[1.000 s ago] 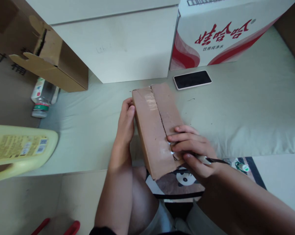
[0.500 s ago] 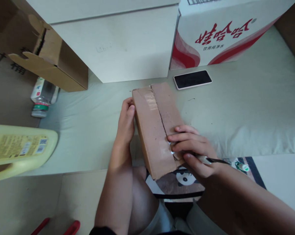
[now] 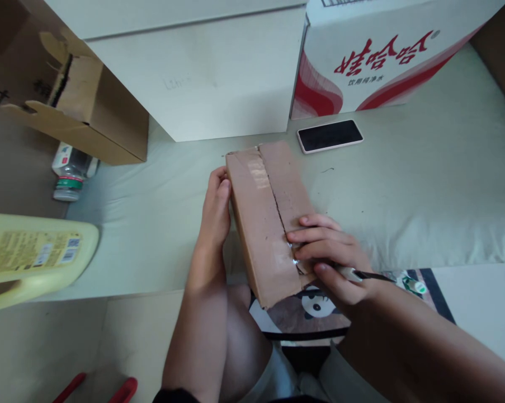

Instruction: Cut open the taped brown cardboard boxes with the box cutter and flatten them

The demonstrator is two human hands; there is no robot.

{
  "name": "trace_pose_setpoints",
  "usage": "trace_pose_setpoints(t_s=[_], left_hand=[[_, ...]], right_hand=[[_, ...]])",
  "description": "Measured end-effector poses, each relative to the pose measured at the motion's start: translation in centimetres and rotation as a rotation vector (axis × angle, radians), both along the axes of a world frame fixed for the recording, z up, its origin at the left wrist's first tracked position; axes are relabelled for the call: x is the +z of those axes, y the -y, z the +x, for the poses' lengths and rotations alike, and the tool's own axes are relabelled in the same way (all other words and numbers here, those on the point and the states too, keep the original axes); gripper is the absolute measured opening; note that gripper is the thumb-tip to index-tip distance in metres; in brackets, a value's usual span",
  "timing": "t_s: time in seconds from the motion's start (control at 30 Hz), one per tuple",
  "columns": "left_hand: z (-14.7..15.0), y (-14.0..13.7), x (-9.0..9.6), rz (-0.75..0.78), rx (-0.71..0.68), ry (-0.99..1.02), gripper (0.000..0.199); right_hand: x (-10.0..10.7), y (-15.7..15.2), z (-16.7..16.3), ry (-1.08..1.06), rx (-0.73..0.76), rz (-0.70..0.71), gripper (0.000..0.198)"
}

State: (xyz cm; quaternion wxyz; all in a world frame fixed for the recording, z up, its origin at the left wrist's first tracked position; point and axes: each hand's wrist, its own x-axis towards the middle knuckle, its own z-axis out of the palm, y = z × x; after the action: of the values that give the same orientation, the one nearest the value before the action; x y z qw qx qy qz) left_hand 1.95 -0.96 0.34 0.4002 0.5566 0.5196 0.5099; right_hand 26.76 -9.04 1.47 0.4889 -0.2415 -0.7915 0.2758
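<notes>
A brown cardboard box [image 3: 258, 229] is tilted between my hands above my lap, with a slit seam and strips of clear tape along its top. My left hand [image 3: 216, 204] is closed around the box's left side, thumb on the edge. My right hand [image 3: 331, 246] lays its fingers over the right flap near the seam's lower end. Tucked between its thumb and palm is a small knife [image 3: 361, 275] with a pale handle part and a dark, narrow pointed end lying back over the wrist. The rest of its handle is hidden under my hand.
A phone [image 3: 330, 136] lies beyond the box, before a white box [image 3: 231, 84] and a red-and-white carton [image 3: 373, 73]. At left are an open cardboard box [image 3: 118, 117], a plastic bottle [image 3: 70, 173] and a yellow jug [image 3: 84, 240]. Red handles [image 3: 124, 390] show at lower left.
The open cardboard box at the left has shifted slightly left and tipped a little. My hands, the held box and the knife look the same.
</notes>
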Motion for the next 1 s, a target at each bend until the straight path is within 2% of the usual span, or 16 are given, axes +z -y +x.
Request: trace_pose_setpoints(t_s=[0.53,0.7,0.87,1.0], left_hand=[[0.1,0.1,0.2,0.0,0.007,0.054,0.061],[0.7,0.4,-0.2,0.019,-0.027,0.129,0.068],[1.2,0.5,-0.3,0.137,-0.079,0.171,0.091],[1.2,0.5,0.2,0.091,-0.138,0.202,0.091]], right_hand=[[-0.2,0.0,-0.1,-0.003,-0.005,-0.017,0.024],[-0.2,0.1,0.0,-0.003,-0.003,-0.024,0.025],[0.1,0.1,0.0,0.011,0.008,-0.017,0.026],[0.0,0.2,0.0,0.045,0.007,-0.014,0.027]])
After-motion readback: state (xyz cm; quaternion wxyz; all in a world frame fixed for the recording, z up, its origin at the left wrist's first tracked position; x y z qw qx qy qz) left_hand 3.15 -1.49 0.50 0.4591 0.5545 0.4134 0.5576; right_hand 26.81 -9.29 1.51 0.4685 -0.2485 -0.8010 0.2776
